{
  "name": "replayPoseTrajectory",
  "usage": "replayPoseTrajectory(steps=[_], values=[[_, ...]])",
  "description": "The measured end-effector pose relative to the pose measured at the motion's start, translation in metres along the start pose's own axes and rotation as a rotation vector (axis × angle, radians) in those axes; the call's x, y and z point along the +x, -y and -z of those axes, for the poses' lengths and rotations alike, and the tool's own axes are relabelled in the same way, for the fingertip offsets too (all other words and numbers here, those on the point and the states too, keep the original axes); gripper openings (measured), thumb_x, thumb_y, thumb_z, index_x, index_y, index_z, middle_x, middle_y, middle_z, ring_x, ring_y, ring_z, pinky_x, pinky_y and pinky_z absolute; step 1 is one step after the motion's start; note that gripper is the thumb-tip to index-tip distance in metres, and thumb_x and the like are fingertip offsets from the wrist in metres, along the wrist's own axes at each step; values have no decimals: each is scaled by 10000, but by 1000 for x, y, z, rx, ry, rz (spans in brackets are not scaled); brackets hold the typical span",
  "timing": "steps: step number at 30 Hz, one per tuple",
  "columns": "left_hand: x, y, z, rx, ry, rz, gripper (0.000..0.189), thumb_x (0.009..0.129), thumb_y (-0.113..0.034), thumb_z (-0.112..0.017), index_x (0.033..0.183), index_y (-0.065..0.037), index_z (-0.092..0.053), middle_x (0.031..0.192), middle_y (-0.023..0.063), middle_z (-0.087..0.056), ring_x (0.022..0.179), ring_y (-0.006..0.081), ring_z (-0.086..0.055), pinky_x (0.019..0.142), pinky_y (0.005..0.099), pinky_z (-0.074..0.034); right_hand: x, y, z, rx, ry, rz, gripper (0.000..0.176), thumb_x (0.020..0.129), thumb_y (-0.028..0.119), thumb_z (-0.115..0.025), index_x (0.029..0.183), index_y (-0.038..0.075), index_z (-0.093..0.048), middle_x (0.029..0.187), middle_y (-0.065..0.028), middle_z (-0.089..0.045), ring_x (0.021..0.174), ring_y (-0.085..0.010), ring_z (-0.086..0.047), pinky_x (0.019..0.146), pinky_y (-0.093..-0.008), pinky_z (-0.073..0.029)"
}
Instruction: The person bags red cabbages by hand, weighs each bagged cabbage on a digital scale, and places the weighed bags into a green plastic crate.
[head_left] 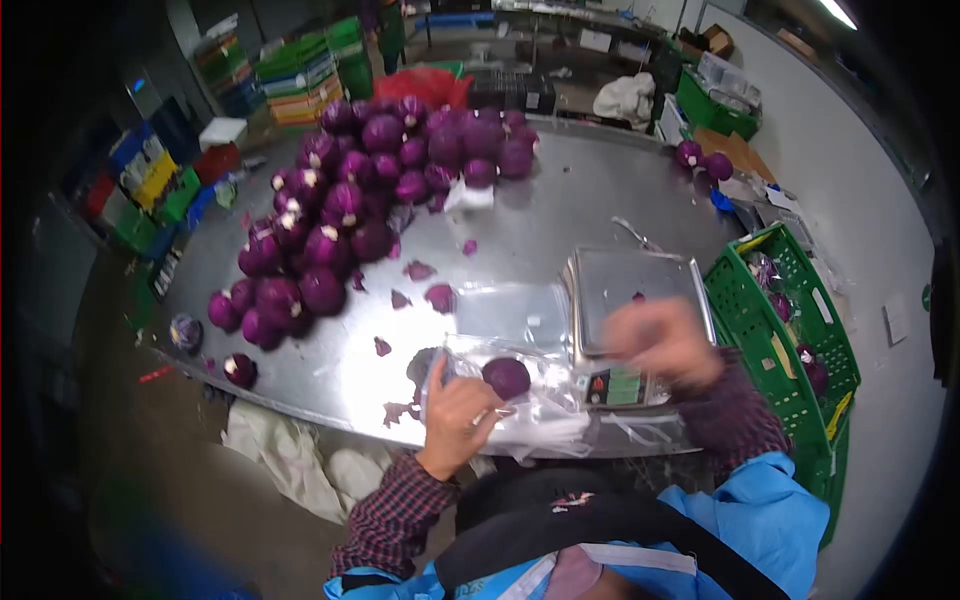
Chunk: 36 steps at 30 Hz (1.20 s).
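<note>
My left hand [462,415] is at the near edge of the metal table, its index finger stretched forward and its other fingers curled at the edge of a clear plastic bag [550,385]. A small red cabbage [506,378] lies in or on that bag, just right of the fingers. Smeared by motion, my right hand [662,340] hovers over the near right part of a weighing scale [635,285]; whether it holds anything cannot be made out. Flat clear bags [512,312] lie left of the scale.
A large heap of red cabbages [345,200] covers the table's left and far side, with loose leaves [420,270] scattered nearby. To the right stands a green crate [835,385] containing some cabbages. Two cabbages [717,166] sit at the far right corner. Stacked crates [300,75] stand behind.
</note>
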<state>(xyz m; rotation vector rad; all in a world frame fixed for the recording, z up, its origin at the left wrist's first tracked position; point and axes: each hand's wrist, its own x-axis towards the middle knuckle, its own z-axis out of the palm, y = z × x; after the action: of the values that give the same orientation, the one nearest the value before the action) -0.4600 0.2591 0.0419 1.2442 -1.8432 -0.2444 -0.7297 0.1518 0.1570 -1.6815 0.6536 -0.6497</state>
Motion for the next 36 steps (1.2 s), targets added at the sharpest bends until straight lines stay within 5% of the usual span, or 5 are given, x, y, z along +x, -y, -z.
replayPoseTrajectory(steps=[5,9,14,24,36], values=[[-17,-2,6,-58,23,16,156,663,-125,-793,728,-100,-653,819,6,-647,883,217,-601,1050,529,-301,-99,-12,91,733,-423,125,282,735,106,-760,699,127,-482,679,9,-426,622,-102,-426,593,-259,-387],[-27,4,5,-109,16,33,167,648,-122,-796,761,-96,-676,888,8,-658,930,230,-592,1019,516,-349,-202,-141,47,-1123,1286,-679,158,731,148,-623,842,62,-695,794,-144,-678,802,-286,-681,744,-411,-530],[-33,5,-1,-159,-64,69,248,614,-150,-821,798,-75,-673,982,68,-648,961,268,-578,955,494,-415,-6,-150,-6,-768,-16,-124,404,829,126,-598,1224,61,-545,1149,-157,-556,987,-319,-583,849,-403,-479],[-78,29,-74,-246,-302,499,279,682,-13,-725,936,-33,-612,971,114,-592,961,299,-557,854,368,-449,103,-173,-22,-232,504,59,180,816,167,-628,936,48,-689,1098,-67,-650,1112,-261,-538,1018,-388,-384],[-92,111,-55,-1121,-338,1347,176,939,-213,-579,899,-42,-586,763,34,-619,642,136,-607,677,257,-511,54,-221,-44,331,-520,-569,171,872,117,-538,724,33,-547,662,-53,-558,532,-121,-533,454,-227,-439]])
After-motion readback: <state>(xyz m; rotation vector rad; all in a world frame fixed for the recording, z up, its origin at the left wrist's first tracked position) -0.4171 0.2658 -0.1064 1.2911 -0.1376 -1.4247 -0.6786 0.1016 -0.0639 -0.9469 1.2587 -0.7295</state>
